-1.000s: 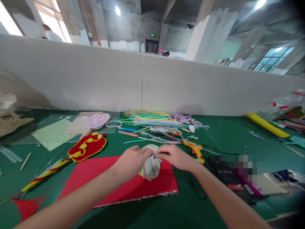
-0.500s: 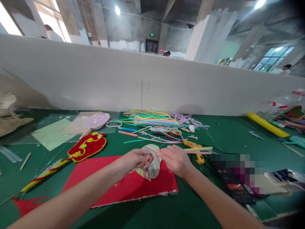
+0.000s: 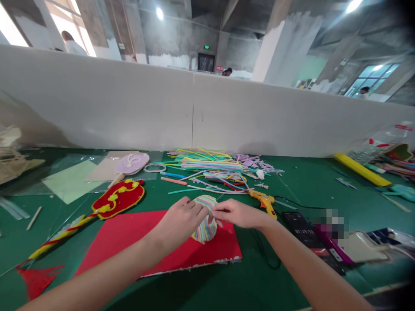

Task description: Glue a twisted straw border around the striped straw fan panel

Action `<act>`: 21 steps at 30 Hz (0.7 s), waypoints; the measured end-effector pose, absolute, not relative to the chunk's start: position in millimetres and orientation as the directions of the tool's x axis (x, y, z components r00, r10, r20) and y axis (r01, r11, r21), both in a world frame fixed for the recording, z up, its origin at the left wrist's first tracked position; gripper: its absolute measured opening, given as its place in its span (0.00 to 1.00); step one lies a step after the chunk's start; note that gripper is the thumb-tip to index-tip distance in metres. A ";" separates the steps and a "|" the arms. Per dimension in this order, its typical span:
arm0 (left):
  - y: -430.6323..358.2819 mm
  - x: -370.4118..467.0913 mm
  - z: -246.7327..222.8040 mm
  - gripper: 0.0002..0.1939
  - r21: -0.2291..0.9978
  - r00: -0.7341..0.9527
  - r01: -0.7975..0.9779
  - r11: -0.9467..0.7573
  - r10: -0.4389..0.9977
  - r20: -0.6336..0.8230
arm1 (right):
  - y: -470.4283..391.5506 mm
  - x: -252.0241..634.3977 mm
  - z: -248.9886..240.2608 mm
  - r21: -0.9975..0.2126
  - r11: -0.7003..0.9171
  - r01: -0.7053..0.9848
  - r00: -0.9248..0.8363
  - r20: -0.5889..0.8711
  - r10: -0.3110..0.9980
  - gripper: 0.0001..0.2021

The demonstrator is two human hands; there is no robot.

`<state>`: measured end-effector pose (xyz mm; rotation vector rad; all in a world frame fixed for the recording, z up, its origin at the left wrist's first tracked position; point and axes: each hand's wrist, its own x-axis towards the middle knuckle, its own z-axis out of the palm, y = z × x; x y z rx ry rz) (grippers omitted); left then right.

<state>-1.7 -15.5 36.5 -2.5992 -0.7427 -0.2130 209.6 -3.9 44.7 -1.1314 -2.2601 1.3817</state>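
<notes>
A round piece with pastel stripes is above the red board, partly covered by my fingers. My left hand is closed at its left side, fingers curled over it with their tips hidden. From the right, my right hand pinches close to the left fingertips, in front of the striped piece; whatever is between those fingers is too small to make out. An orange-yellow glue gun lies just beyond my right hand.
Pastel craft stems are piled at the back by the white partition. A red and yellow fan and a lilac fan lie left. A phone and a yellow bar are right.
My left hand has turned so its back faces up over the striped piece. The yellow and pink sticks that stuck out past my right hand are out of sight there.
</notes>
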 end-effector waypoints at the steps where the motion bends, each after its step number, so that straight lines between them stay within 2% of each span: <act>1: -15.1 -2.4 35.5 0.08 -0.361 0.843 0.537 -0.762 0.473 0.257 | -3.8 210.2 44.5 -0.842 0.245 0.481 -0.670 -0.172 0.722 0.17; 6: -15.3 -2.5 34.3 0.09 -0.395 0.852 0.524 -0.754 0.463 0.246 | -2.2 211.1 41.3 -0.829 0.250 0.500 -0.675 -0.192 0.713 0.19; 10: -16.2 -2.1 36.9 0.09 -0.428 0.891 0.453 -0.782 0.390 0.231 | -0.6 212.3 42.0 -0.863 0.186 0.470 -0.704 -0.240 0.668 0.21; 13: -13.8 -3.4 37.6 0.09 -0.356 0.900 0.435 -0.827 0.393 0.188 | 0.1 212.3 42.1 -0.862 0.221 0.456 -0.714 -0.206 0.669 0.20; 15: -10.2 -4.6 36.9 0.10 -0.191 0.869 0.493 -0.849 0.473 0.145 | -0.6 210.8 40.3 -0.805 0.350 0.480 -0.688 -0.097 0.719 0.18; 17: -5.4 -5.6 34.8 0.10 0.133 0.789 0.594 -0.794 0.607 0.099 | -3.2 208.3 36.7 -0.697 0.494 0.521 -0.657 0.042 0.753 0.15; 19: -0.5 -6.0 30.9 0.11 0.584 0.706 0.583 -0.565 0.708 -0.019 | -7.3 205.4 31.5 -0.544 0.641 0.541 -0.651 0.212 0.729 0.14; 20: 1.7 -6.2 28.3 0.13 0.774 0.692 0.508 -0.379 0.714 -0.105 | -9.6 204.2 28.4 -0.437 0.713 0.547 -0.657 0.303 0.690 0.14; 21: 3.5 -6.3 25.4 0.14 0.897 0.698 0.406 -0.174 0.693 -0.182 | -11.8 203.0 25.1 -0.312 0.773 0.553 -0.669 0.387 0.635 0.14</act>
